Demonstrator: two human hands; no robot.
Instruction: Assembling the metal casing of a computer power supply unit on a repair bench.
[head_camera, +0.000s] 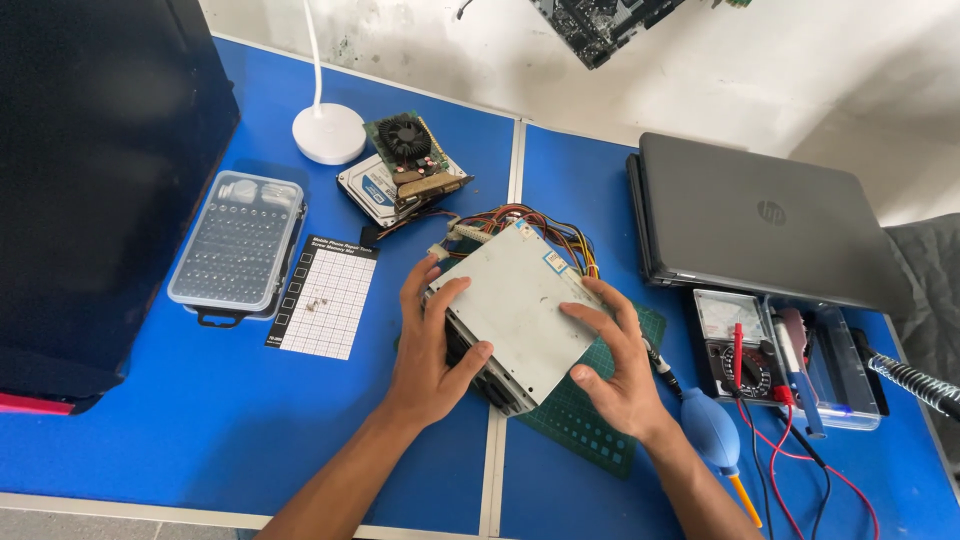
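Note:
Both my hands hold a grey metal power supply box (515, 300), tilted up off a green cutting mat (590, 425). My left hand (432, 340) grips its left end, thumb on the fan side. My right hand (612, 365) clasps its lower right edge, fingers spread on the top plate. A bundle of coloured wires (520, 222) trails from the box's far end.
Blue table (230, 420) with a dark computer case (90, 180) at left, a clear bit set (237, 243), a white grid mat (325, 298) with small screws, a lamp base (329, 132), a graphics card on a hard drive (405, 170), a closed laptop (750, 220), a multimeter (735, 345), a blue air blower (712, 432).

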